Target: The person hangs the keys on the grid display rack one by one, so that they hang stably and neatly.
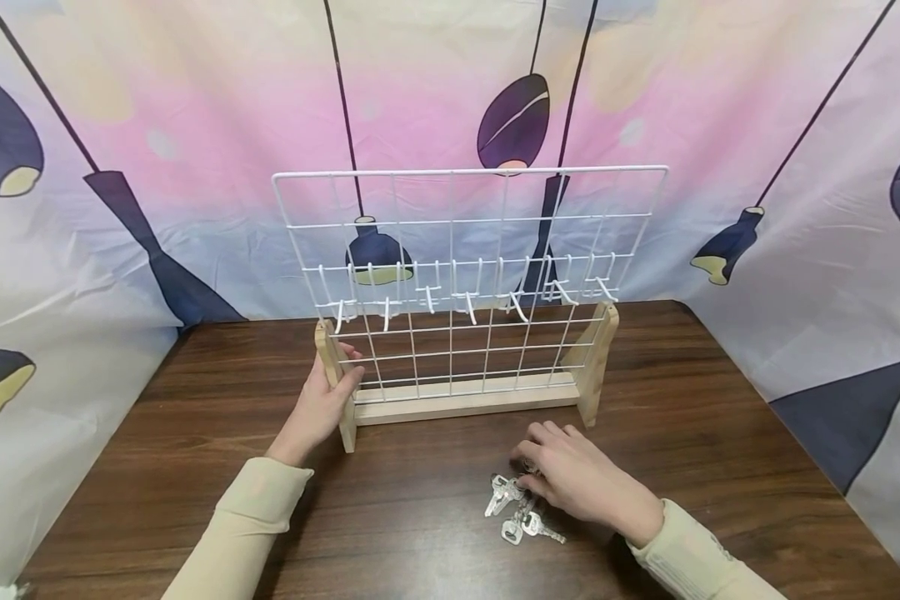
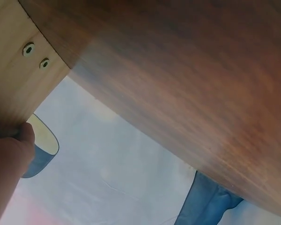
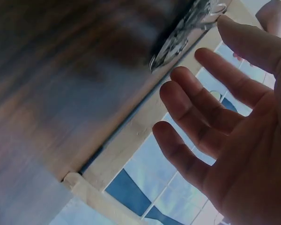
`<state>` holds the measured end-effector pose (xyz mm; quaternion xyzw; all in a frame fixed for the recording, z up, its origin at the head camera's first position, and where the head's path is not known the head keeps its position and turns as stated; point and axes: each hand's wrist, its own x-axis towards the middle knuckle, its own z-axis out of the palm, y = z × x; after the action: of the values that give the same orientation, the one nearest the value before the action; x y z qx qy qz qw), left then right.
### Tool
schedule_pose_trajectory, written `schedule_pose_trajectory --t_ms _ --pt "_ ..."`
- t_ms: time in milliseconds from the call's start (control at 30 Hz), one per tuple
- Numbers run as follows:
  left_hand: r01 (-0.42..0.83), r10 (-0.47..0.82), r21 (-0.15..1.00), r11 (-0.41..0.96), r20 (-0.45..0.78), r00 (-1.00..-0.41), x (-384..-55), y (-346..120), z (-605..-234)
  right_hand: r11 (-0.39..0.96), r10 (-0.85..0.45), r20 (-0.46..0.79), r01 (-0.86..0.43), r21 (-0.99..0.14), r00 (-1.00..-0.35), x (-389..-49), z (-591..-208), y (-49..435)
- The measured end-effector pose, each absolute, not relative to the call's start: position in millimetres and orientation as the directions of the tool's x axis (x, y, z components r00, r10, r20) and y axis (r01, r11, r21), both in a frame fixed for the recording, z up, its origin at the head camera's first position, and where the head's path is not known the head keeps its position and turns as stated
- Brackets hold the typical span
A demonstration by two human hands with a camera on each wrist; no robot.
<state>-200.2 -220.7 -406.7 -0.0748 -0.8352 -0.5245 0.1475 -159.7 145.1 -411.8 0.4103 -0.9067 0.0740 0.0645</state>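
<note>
A white wire grid rack [image 1: 450,221] with a wooden stand stands upright on the table. My left hand [image 1: 322,408] grips the left wooden side support [image 1: 337,387]; its fingers are partly behind the wood in the head view. The left wrist view shows a thumb [image 2: 25,133] against that support [image 2: 18,84], which has two bolts in it. A bunch of silver keys [image 1: 512,532] lies on the table in front of the rack. Over their right part hovers my right hand [image 1: 573,475]. Its fingers [image 3: 178,98] are loosely bent and apart, the thumb close to the keys [image 3: 173,44]; contact is unclear.
Several white hooks [image 1: 468,308] hang in a row across the grid. A wooden base bar [image 1: 465,407] joins the two side supports. The table [image 1: 195,467] is dark brown wood. Behind it hangs a patterned cloth [image 1: 217,100]. A small white item [image 1: 0,592] shows at the lower left corner.
</note>
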Motion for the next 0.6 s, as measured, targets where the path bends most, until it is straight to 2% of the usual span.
schedule_pose_trajectory --t_ms 400,600 --pt "0.283 -0.02 0.858 0.428 0.322 -0.947 -200.1 -223.6 -408.5 0.721 -0.675 0.127 -0.686 -0.096 -0.727 -159.2 -413.6 148.9" --pt "0.306 -0.014 0.855 0.418 0.343 -0.939 -200.5 -222.1 -408.3 0.734 -0.66 0.128 -0.671 -0.105 -0.741 -159.9 -413.8 150.0"
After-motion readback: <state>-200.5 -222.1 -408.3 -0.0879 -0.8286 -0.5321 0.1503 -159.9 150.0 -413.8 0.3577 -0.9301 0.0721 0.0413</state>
